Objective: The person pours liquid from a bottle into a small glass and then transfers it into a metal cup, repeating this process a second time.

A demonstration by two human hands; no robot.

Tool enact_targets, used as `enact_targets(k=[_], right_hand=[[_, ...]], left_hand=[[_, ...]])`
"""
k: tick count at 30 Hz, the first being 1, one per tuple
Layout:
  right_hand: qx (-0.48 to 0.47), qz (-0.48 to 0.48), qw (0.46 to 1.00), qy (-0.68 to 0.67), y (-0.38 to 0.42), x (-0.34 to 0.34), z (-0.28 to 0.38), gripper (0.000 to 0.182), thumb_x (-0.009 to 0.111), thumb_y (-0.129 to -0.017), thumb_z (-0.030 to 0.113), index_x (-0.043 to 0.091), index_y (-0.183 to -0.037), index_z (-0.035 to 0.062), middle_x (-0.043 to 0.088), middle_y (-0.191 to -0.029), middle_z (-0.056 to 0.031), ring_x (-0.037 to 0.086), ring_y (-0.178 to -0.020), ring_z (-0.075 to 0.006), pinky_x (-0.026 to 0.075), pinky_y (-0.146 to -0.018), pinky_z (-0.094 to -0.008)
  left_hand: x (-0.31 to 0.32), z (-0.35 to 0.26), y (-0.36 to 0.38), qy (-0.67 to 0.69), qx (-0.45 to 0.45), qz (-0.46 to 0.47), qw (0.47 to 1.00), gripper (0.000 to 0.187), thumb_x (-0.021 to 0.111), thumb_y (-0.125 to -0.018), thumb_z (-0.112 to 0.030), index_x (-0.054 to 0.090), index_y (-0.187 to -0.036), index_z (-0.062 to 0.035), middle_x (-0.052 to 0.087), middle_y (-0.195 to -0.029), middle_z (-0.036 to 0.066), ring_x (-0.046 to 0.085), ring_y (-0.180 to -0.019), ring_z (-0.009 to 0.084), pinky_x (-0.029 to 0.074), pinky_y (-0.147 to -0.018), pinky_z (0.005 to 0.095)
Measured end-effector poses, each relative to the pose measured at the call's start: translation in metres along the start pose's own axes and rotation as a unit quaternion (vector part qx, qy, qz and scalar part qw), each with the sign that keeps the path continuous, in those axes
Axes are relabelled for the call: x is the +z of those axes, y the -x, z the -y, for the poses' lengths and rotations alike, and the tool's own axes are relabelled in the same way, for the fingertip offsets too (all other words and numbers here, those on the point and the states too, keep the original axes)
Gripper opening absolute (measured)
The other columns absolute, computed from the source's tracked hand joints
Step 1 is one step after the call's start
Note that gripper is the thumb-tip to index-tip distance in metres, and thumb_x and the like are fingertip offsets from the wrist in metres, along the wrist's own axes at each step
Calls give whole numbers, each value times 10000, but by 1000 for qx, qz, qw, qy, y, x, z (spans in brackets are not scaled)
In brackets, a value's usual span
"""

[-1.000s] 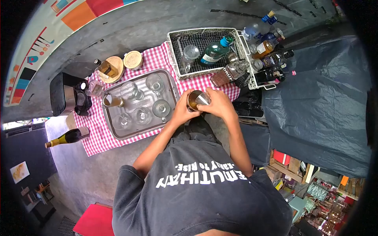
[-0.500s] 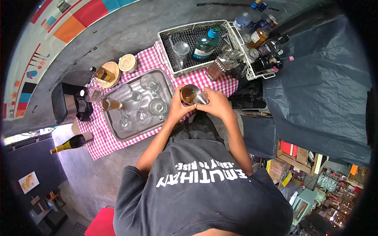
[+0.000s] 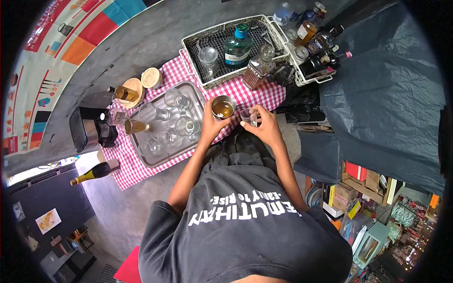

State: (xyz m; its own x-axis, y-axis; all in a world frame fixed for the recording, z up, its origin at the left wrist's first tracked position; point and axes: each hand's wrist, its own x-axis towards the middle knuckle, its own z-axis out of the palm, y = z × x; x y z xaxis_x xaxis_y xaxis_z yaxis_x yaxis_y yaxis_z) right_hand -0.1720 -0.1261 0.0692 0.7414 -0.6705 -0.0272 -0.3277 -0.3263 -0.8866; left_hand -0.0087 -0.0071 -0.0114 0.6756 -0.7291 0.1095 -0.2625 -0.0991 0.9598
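My left hand (image 3: 210, 121) is wrapped round a cup (image 3: 223, 116) with brown liquid in it. In my right hand (image 3: 265, 124) is a small clear shot glass (image 3: 248, 117), held by the fingertips just right of the cup, with a gap between them. To the left, on the checked cloth, lies a grey tray (image 3: 150, 162) with several clear glasses, among them a stemmed glass (image 3: 187, 126). A glass of amber drink (image 3: 137, 126) stands by the tray's left edge.
Behind my hands stands a white wire basket (image 3: 207, 85) holding a teal bottle (image 3: 237, 47) and a clear glass (image 3: 208, 57). A square decanter (image 3: 257, 70) stands at its front. Several bottles crowd the right (image 3: 316, 45). A gold-necked bottle (image 3: 96, 172) lies at the left.
My right hand has drawn the shot glass away from the cup's rim, to the right. The cup has shifted slightly left in my left hand, and the view has tilted a little.
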Motion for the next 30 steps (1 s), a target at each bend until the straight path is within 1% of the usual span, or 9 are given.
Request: enact_targets(k=[3,11,12,15,17,21,25,26,30], right_hand=[[11,9,1000,-7,-1,-6,-5,459,819,-719,277,560,-975,-2,627,-867,-126,635,-808,-227,535,-743,-358],[-21,29,999,-5,-20,-28,-17,477,827,-704,273,556,-982,-4,638,-892,-128,658,-828,-249,538,-765,-365],[-22,35,999,6,-22,-30,-17,481,827,-704,274,554,-986,-3,638,-889,-130,660,-833,-254,538,-766,-369],[-25,48,999,-5,-26,-34,-24,492,826,-707,275,547,-1004,-1,637,-892,-134,660,-840,-265,537,-765,-380],[-27,63,998,-5,-24,-40,-28,468,827,-711,250,567,-1033,31,649,-911,-83,650,-875,-207,541,-779,-359],[-10,93,996,7,-24,-45,-39,462,819,-721,237,559,-1040,29,631,-901,-80,652,-877,-206,547,-781,-367],[-23,107,994,-10,-27,-47,-46,472,817,-725,230,553,-1059,25,628,-908,-89,654,-882,-211,552,-809,-384],[-38,96,994,-23,-27,-47,-45,450,802,-730,239,521,-1003,18,614,-874,-129,633,-809,-260,495,-721,-369],[-28,121,992,-14,-35,-51,-50,472,806,-722,240,532,-1039,24,632,-910,-145,644,-839,-305,495,-746,-389]], left_hand=[[0,6,-8,62,-34,34,997,785,840,-622,-179,434,-1260,30,563,-1160,168,560,-1122,280,418,-990,370],[11,17,-22,-76,-5,-25,997,902,858,-622,-221,363,-1326,48,525,-1240,237,538,-1168,344,415,-1006,401],[14,19,-25,-62,-15,-27,998,917,860,-609,-225,363,-1329,52,528,-1233,245,538,-1156,362,423,-991,410],[16,21,-31,-59,-15,-20,998,899,857,-598,-210,378,-1321,27,550,-1203,238,534,-1146,379,421,-980,428],[20,28,-35,-72,-11,-30,997,871,844,-598,-184,384,-1312,14,556,-1188,233,535,-1139,379,422,-978,431],[25,34,-40,-95,-29,-48,994,847,822,-590,-142,385,-1299,12,555,-1169,228,536,-1130,378,428,-973,426],[31,40,-42,-46,-31,-53,997,845,812,-595,-110,375,-1305,30,534,-1193,228,531,-1138,375,421,-988,411],[31,38,-42,-71,-27,-54,996,843,807,-596,-101,374,-1306,39,525,-1202,229,527,-1145,372,419,-993,408],[35,29,-46,-121,-17,-52,991,847,803,-595,-86,374,-1312,57,484,-1231,231,503,-1167,370,403,-1010,409]])
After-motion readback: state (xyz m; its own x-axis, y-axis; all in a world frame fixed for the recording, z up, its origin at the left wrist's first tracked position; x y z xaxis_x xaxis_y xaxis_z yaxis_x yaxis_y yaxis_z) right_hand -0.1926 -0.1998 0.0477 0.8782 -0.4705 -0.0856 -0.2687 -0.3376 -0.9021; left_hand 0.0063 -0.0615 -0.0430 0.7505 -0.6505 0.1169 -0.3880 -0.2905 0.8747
